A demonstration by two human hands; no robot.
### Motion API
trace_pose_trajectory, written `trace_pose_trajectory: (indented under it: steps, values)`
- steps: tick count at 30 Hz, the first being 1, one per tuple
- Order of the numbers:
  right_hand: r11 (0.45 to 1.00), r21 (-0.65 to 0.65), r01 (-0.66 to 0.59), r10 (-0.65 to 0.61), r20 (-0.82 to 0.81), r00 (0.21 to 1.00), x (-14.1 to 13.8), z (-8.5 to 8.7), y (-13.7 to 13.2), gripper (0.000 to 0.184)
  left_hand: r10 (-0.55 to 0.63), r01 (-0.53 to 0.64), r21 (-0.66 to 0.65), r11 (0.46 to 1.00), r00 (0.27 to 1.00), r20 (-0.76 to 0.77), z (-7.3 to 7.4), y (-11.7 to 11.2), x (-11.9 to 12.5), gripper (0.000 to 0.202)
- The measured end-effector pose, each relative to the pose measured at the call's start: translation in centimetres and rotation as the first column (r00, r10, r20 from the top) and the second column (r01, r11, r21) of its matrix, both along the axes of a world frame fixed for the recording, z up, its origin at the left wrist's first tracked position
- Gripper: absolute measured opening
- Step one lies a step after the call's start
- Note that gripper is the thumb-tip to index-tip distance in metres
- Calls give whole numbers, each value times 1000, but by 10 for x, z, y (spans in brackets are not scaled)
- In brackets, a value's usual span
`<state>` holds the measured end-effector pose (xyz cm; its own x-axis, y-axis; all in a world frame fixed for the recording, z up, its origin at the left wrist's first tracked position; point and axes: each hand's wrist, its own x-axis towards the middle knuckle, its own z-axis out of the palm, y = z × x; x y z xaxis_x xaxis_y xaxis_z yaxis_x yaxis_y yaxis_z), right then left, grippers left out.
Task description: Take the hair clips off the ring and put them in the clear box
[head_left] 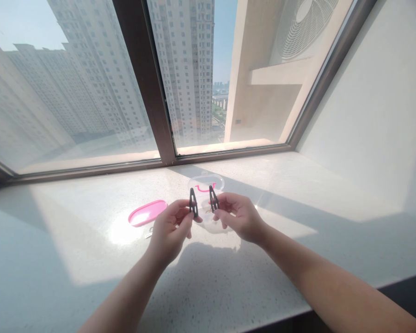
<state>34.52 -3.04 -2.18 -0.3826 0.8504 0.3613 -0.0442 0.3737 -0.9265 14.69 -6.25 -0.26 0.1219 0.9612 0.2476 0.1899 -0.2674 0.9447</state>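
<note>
Between the thumb and fingers of my left hand [171, 229] is a black snap hair clip [193, 202], held upright. My right hand [241, 215] pinches a second black snap hair clip [213, 199], tilted a little to the left. The two clips are a short way apart, side by side. Behind them stands a clear plastic case [206, 181] with a pink curved handle or mark on it; its lower part is partly hidden by my hands. Left of my left hand lies a pink oval tray or lid [147, 212].
A small metallic item [149, 234] lies beside my left hand, partly covered by it. Everything rests on a speckled pale windowsill [208, 286], its front edge at the lower right. A brown-framed window [164, 134] rises behind, and a white wall [364, 120] bounds the right.
</note>
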Motion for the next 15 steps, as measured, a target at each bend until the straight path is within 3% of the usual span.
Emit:
trace_pose_trajectory:
  steps: [15]
  values:
    - [1000,14,20,-20,6,1000,0,1,0,17,13,-13,7,1000,1000,-4,-2,0,-1,20]
